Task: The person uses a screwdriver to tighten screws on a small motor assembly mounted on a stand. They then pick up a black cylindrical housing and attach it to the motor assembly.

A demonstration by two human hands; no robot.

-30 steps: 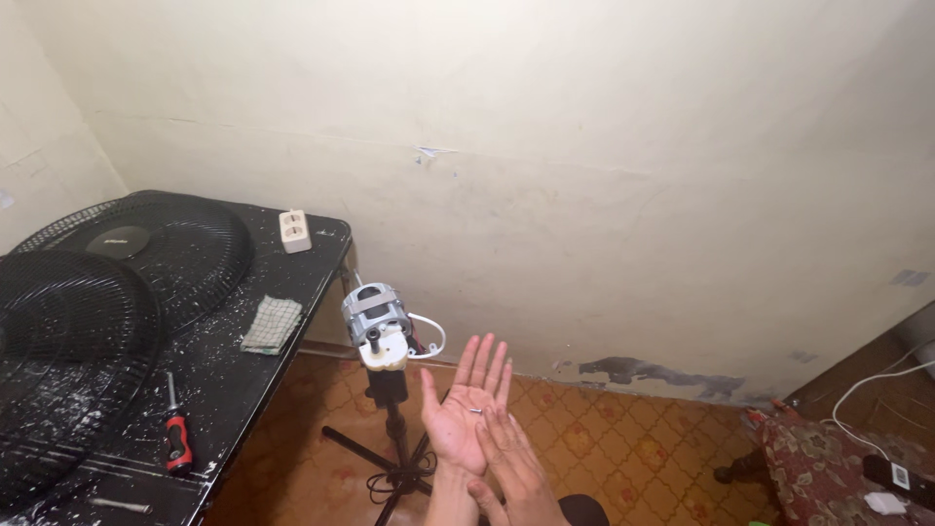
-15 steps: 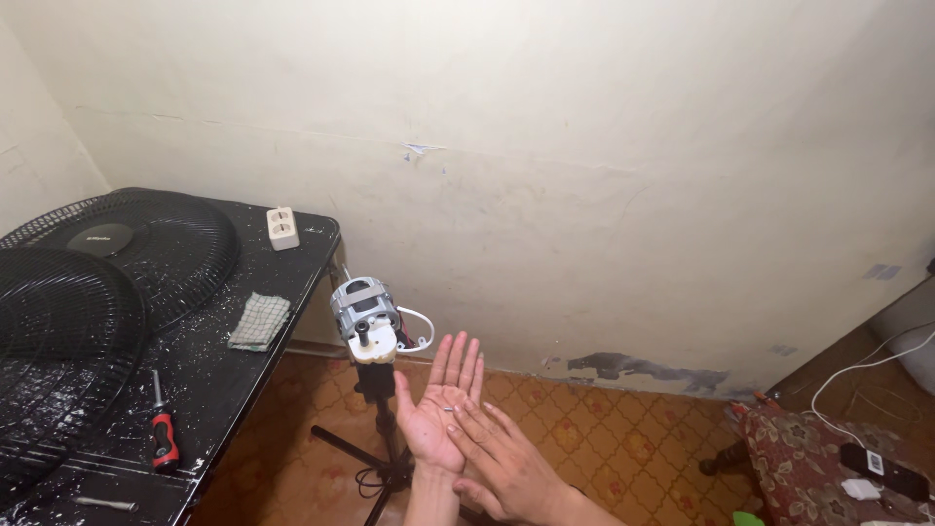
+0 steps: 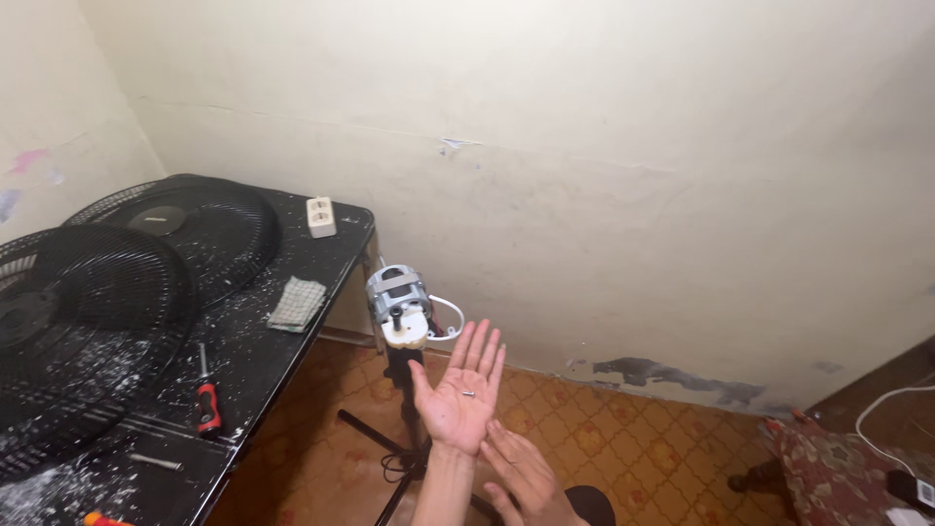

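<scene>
Cream wall and tiled floor behind: left hand [image 3: 458,397] open flat, palm up, small screw [image 3: 468,394] lying on it, long axis roughly sideways; right hand [image 3: 521,472] open below, empty, motor [image 3: 399,304] near.

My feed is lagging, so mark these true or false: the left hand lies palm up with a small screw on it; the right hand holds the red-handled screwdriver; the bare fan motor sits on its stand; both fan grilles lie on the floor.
1. True: the left hand is palm up, with a small dark screw on it.
2. False: the right hand is empty; the red-handled screwdriver lies on the black table.
3. True: the bare grey fan motor tops its black stand.
4. False: both black wire fan grilles lie on the table.
</scene>
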